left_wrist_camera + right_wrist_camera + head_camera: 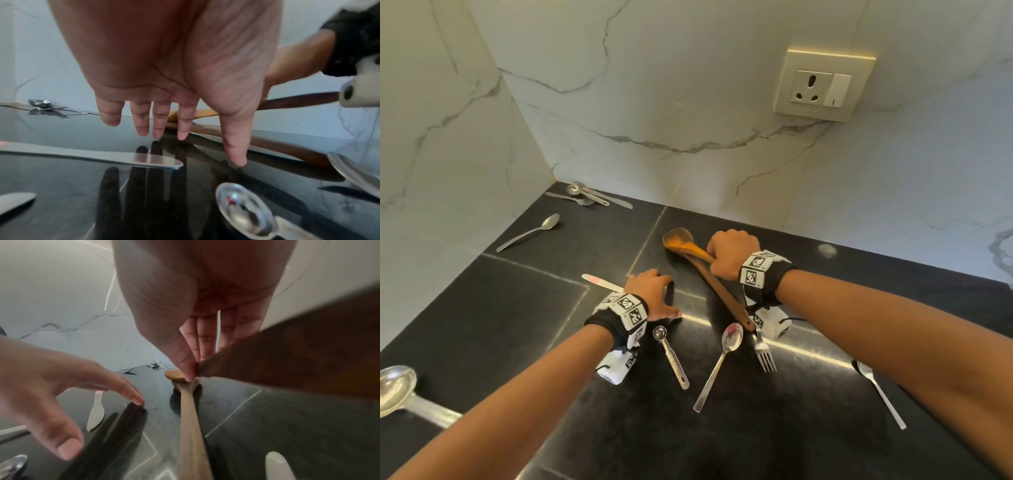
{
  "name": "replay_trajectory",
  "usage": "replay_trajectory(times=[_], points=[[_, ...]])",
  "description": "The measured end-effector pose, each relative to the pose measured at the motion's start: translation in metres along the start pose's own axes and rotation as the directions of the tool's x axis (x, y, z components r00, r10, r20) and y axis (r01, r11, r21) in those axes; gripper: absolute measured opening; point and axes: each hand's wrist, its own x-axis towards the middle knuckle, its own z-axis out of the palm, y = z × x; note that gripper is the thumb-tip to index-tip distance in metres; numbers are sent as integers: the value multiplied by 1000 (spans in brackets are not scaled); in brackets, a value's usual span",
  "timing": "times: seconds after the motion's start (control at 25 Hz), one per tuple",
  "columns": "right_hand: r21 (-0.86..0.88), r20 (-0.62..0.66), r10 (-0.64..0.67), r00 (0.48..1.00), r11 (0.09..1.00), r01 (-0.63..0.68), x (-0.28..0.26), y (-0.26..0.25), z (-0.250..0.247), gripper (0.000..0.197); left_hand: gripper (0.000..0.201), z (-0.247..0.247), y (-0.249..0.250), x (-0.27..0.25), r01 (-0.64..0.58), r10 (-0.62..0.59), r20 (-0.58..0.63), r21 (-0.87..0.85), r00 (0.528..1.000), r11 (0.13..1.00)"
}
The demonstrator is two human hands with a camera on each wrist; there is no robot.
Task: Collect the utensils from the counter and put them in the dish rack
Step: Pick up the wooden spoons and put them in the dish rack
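Observation:
A wooden spoon [717, 284] lies diagonally at the middle of the black counter [500, 325], bowl toward the wall. My right hand [732, 255] grips its neck just behind the bowl; in the right wrist view the thumb and fingers [185, 363] pinch the wooden spoon [287, 353], whose handle is raised while the bowl touches the counter. My left hand [654, 294] hovers with straight, spread fingers [158, 126] holding nothing, just above the tip of a butter knife [599, 281] [102, 156]. No dish rack is in view.
Near me lie a small measuring spoon [671, 356], a teaspoon [722, 363], a fork [764, 353] and a spoon [880, 394] under my right forearm. A large spoon [397, 390] is at lower left, another spoon [530, 233] at far left, several utensils [592, 198] in the back corner. Marble walls close two sides.

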Motion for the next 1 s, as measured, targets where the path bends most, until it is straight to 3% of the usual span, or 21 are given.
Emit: replay_trajectory(times=[0.24, 0.56, 0.72, 1.0], points=[[50, 118, 33, 992, 998, -39, 13, -16, 17, 20, 88, 3, 20, 13, 32, -29, 36, -69, 999, 997], [-20, 168, 40, 985, 999, -37, 19, -14, 22, 38, 82, 1, 26, 23, 10, -12, 68, 44, 998, 999], [-75, 200, 59, 978, 996, -45, 20, -16, 25, 34, 81, 0, 33, 27, 25, -32, 88, 72, 996, 997], [-19, 166, 103, 981, 995, -102, 25, -25, 22, 26, 81, -1, 36, 27, 32, -40, 109, 76, 993, 997]])
